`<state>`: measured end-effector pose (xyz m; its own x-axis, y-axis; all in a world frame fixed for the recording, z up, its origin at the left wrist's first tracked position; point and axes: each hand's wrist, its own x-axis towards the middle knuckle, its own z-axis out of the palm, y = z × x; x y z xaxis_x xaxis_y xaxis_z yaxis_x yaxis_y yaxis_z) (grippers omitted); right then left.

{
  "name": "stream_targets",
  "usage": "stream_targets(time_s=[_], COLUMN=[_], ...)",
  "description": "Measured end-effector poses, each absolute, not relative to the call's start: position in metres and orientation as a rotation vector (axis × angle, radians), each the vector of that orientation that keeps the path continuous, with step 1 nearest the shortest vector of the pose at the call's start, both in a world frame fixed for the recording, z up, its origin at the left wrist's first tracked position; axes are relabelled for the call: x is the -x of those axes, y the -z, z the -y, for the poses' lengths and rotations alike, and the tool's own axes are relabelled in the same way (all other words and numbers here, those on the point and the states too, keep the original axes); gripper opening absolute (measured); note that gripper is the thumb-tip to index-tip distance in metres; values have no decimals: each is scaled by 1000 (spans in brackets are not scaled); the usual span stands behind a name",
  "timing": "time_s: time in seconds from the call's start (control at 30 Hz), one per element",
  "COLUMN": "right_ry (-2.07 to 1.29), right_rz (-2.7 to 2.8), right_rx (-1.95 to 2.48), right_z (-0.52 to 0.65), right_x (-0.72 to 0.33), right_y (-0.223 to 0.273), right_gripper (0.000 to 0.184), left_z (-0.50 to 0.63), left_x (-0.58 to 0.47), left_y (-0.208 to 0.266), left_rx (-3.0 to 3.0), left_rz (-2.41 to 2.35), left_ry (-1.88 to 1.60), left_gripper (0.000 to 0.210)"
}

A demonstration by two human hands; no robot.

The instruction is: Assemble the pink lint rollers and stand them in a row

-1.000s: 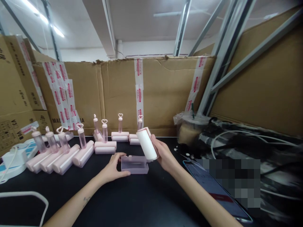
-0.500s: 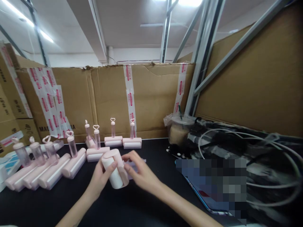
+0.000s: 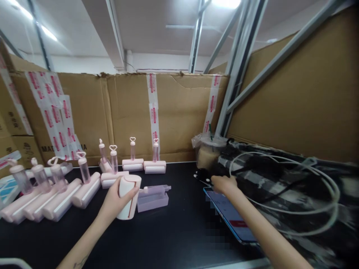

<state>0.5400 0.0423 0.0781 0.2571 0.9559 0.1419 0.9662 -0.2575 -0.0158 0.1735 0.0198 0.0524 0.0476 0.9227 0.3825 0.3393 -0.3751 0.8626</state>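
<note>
My left hand (image 3: 113,201) is wrapped round a pink-and-white lint roller head (image 3: 129,198), held tilted above the black table. Just right of it lies a translucent lilac open case (image 3: 153,201), with a clear lilac handle piece (image 3: 157,188) along its top. My right hand (image 3: 225,184) reaches over the far end of a phone (image 3: 228,213), near a small black item with white tips (image 3: 202,175). Its fingers are blurred and partly hidden, so I cannot make out a grip.
Several pink rollers with heart-topped clear handles (image 3: 88,188) stand at the left and back. A lidded drink cup (image 3: 209,151) sits at the back right. White cable loops (image 3: 333,198) lie over a black-and-grey bundle (image 3: 269,179) on the right. Taped cardboard (image 3: 129,108) walls the back.
My right hand has left the roller head and moved right to the phone. My left hand still holds the roller head, now turned more upright. The lilac case is now uncovered.
</note>
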Motion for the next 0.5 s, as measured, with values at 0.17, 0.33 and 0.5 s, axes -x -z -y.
stream_targets(time_s=[0.17,0.33,0.5], right_ry=[2,-90,-121], right_rz=[2170,2128,2096], right_rx=[2111,1172,959], right_z=[-30,-11,0], right_x=[-504,-421,-384], right_y=[-103,-111,-85], right_gripper=[9,24,19], left_z=[-24,-33,-31], left_x=[-169,-162,-164], left_y=[-50,-45,-46], left_rx=[-1943,-1938,-1991], left_rz=[-1307,-1349,-1442], left_ry=[-1291,-1283,-1194], left_gripper=[36,38,27])
